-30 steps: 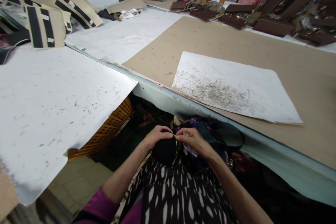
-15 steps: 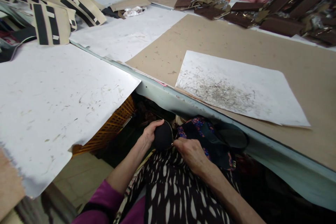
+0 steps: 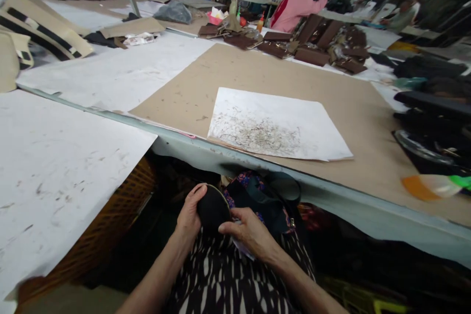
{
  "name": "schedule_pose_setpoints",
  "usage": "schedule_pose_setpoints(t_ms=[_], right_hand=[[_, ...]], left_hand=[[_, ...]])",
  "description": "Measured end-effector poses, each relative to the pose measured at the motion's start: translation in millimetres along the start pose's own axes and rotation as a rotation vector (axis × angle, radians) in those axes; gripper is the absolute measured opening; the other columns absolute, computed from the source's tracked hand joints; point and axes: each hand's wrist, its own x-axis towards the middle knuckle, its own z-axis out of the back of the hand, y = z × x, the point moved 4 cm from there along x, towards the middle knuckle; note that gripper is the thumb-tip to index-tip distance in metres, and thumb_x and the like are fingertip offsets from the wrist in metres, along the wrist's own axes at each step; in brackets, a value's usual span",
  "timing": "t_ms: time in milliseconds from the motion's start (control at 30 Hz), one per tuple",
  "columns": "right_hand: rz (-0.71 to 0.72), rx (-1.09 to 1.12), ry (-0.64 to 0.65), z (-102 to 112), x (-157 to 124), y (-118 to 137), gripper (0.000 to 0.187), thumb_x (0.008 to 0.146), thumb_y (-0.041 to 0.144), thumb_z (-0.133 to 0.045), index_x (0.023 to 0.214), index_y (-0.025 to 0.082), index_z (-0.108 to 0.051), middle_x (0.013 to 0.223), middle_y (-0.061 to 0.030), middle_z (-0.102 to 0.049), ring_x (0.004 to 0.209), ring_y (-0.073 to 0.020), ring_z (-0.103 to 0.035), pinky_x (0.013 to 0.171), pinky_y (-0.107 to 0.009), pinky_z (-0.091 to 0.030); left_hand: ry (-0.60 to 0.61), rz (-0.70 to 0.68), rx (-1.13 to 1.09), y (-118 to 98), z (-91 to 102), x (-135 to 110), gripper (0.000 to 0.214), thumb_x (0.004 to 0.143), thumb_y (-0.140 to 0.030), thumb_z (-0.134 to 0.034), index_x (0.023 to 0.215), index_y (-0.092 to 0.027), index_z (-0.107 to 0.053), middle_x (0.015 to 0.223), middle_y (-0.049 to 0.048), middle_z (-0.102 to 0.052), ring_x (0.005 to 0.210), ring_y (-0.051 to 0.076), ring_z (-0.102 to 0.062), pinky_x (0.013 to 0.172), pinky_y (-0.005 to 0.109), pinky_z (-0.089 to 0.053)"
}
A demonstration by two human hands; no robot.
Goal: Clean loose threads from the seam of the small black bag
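Note:
My left hand (image 3: 189, 213) is wrapped round a small round black pouch (image 3: 212, 208) with a zip along its rim, held over my lap below the table edge. My right hand (image 3: 247, 233) has its fingers closed on the pouch's lower right side, with a bit of white paper or cloth showing under the palm. Just behind the pouch lies a dark bag with a flowered lining (image 3: 265, 196).
A white sheet smeared with dried glue (image 3: 279, 125) lies on brown board (image 3: 265, 73) on the long table, whose grey edge (image 3: 228, 149) runs above my hands. Brown pieces (image 3: 312, 49) and bottles are at the far side, where a person in pink (image 3: 298, 2) works. An orange crate (image 3: 121, 206) stands under the table, left.
The view has swung up and right, bringing in the far workers. My right hand has moved from the pouch's top zip down to its lower right side. My left hand still holds the pouch.

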Motion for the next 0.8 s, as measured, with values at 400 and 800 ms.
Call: schedule_pose_setpoints(t_ms=[400, 800], right_hand=[[-0.136, -0.261, -0.647, 125, -131, 5, 0.043, 0.076, 0.054, -0.042, 0.086, 0.015, -0.058, 0.067, -0.0014, -0.055, 0.061, -0.0108, -0.048, 0.052, -0.017, -0.036], [-0.058, -0.228, -0.684, 138, -107, -35, 0.045, 0.078, 0.051, -0.040, 0.094, 0.014, -0.060, 0.074, -0.0042, -0.062, 0.068, -0.0146, -0.055, 0.058, -0.020, -0.041]], left_hand=[[0.732, -0.916, 1.046, -31, -121.2, -71, 0.022, 0.083, -0.015, -0.041, 0.093, -0.017, -0.059, 0.097, 0.0051, -0.061, 0.093, 0.014, -0.054, 0.087, 0.025, -0.042], [1.208, -1.060, 1.861, 68, -184.6, -53, 0.011, 0.063, -0.008, -0.049, 0.065, -0.012, -0.059, 0.069, 0.0177, -0.058, 0.069, 0.029, -0.052, 0.058, 0.038, -0.044]])
